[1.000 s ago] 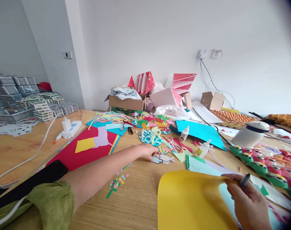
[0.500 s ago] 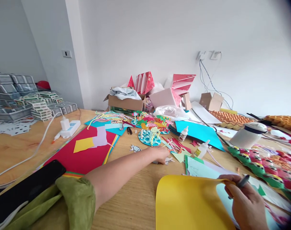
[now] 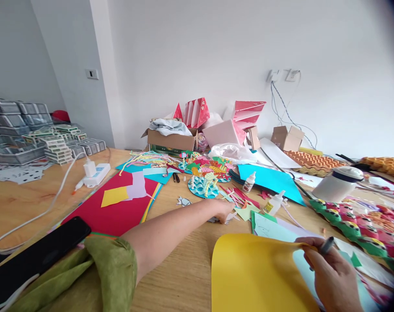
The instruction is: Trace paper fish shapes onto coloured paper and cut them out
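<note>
My left hand [image 3: 225,210] reaches across the table. Its fingers are bent down and together over small grey-and-white paper cut-outs [image 3: 232,217]; whatever the fingertips hold is hidden. At the lower right, my right hand [image 3: 335,271] is closed, pinching the top edge of a yellow sheet of paper [image 3: 252,273]. The same hand also grips a dark marker [image 3: 327,245]. The sheet curves up off the table, over a light blue sheet with a drawing [image 3: 270,227]. Another cut-out, a fish outline [image 3: 184,201], lies left of my left hand.
Two glue bottles [image 3: 249,182] [image 3: 274,203] stand beyond the hands, near a blue wavy paper craft [image 3: 203,187]. Red paper [image 3: 119,216] and a phone [image 3: 70,232] lie at left. On the right are a white canister [image 3: 336,185] and painted egg-carton pieces [image 3: 349,223].
My left hand has shifted slightly to the right over the cut-outs. The yellow sheet's far edge has risen a little; my right hand keeps its hold.
</note>
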### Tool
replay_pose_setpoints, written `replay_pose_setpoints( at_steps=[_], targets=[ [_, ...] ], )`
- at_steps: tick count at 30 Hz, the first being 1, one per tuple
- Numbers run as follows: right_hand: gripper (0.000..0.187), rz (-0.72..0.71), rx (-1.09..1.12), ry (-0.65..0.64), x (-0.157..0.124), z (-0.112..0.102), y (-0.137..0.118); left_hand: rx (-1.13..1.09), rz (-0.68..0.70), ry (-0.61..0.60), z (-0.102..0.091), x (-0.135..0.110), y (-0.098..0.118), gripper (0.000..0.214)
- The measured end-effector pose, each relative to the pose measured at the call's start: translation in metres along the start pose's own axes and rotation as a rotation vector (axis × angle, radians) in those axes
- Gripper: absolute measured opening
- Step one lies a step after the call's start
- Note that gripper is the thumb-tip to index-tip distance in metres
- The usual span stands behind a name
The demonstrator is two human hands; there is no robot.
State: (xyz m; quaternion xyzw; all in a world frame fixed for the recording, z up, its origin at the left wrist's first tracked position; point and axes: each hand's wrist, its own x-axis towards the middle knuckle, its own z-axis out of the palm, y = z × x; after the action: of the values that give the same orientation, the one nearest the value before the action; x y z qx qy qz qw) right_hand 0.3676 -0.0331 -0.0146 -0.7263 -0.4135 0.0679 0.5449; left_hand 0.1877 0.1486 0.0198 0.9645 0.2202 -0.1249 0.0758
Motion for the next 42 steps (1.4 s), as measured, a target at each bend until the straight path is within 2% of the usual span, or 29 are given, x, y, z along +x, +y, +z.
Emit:
replay_pose_setpoints(
  at_steps=[4, 10, 13, 18, 23, 27, 31, 35, 42],
  targets=[
    [0.019, 0.011, 0.014, -0.006, 0.0, -0.001, 0.001, 0.003, -0.018, -0.042, -0.003, 0.003, 0.001, 0.063],
    [0.019, 0.01, 0.0, -0.001, -0.001, -0.001, -0.004, 0.06, -0.015, -0.115, -0.008, 0.006, 0.005, 0.028],
    [0.018, -0.006, -0.011, -0.01, -0.001, -0.001, -0.003, 0.044, 0.018, -0.119, -0.009, 0.005, 0.005, 0.021],
    [0.019, -0.017, -0.027, -0.012, 0.0, 0.0, -0.006, -0.065, 0.055, -0.061, -0.01, 0.005, 0.001, 0.018],
    [0.018, -0.009, -0.035, -0.012, 0.0, 0.0, -0.008, -0.219, 0.04, 0.028, -0.017, 0.0, -0.017, 0.03],
    [0.017, -0.032, -0.033, -0.009, 0.001, -0.001, -0.006, -0.278, 0.041, 0.001, -0.021, -0.013, -0.031, 0.031],
    [0.019, -0.017, -0.04, -0.024, 0.002, 0.0, -0.004, -0.22, 0.047, -0.071, -0.012, -0.026, -0.035, 0.024],
    [0.02, 0.018, -0.066, -0.024, 0.002, 0.001, -0.002, -0.096, 0.031, -0.086, 0.002, -0.037, -0.029, 0.012],
    [0.018, -0.035, -0.098, -0.005, -0.001, 0.001, -0.009, 0.045, -0.011, -0.047, 0.009, -0.046, -0.022, 0.019]
  ],
)
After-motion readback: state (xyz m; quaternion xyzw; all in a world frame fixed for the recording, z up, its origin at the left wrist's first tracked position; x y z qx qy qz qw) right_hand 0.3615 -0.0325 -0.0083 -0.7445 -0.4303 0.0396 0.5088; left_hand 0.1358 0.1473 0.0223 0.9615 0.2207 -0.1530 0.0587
